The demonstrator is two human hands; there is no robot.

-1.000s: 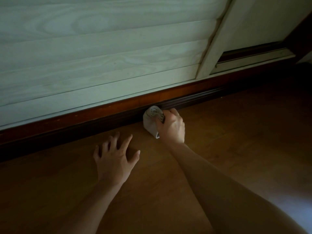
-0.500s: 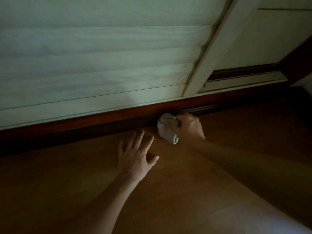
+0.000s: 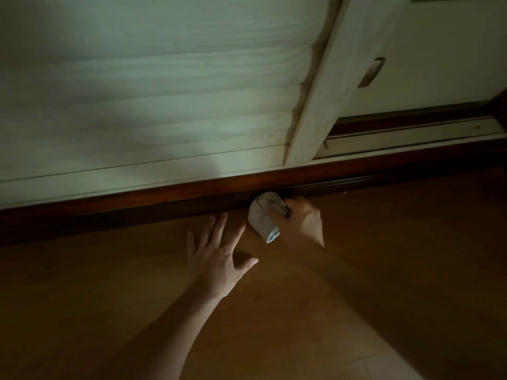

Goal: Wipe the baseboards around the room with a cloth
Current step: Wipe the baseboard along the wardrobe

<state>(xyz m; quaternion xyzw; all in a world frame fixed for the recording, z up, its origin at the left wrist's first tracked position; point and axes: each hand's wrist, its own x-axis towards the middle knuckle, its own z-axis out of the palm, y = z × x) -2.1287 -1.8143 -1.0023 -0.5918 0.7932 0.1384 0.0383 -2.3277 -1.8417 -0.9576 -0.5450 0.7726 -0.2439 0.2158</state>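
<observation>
The cloth (image 3: 265, 215) is a pale, bunched wad pressed against the dark wooden baseboard (image 3: 164, 197), right where the board meets the floor (image 3: 274, 311). The right hand (image 3: 301, 219) grips it with curled fingers around its right side, so most of the wad sticks out to the left of the hand. The left hand (image 3: 216, 256) lies flat on the floor with fingers spread wide, holding nothing, just beside the cloth and close to the baseboard.

The cloth looks soft and light, and it folds into whatever shape the hand gives it. A full-fist grip around the middle probably suits it best, since that keeps a thick pad against the wood. A loose hold could let the free lower end drag on the floor. The baseboard looks hard and smooth with a moulded groove, so the cloth should slide along it easily.

Above the baseboard stand pale wood-grain panels (image 3: 151, 91) and a door with a metal handle (image 3: 371, 72). No brand, label or writing can be read. A bluish patch at the cloth's lower end is too dim to make out.
</observation>
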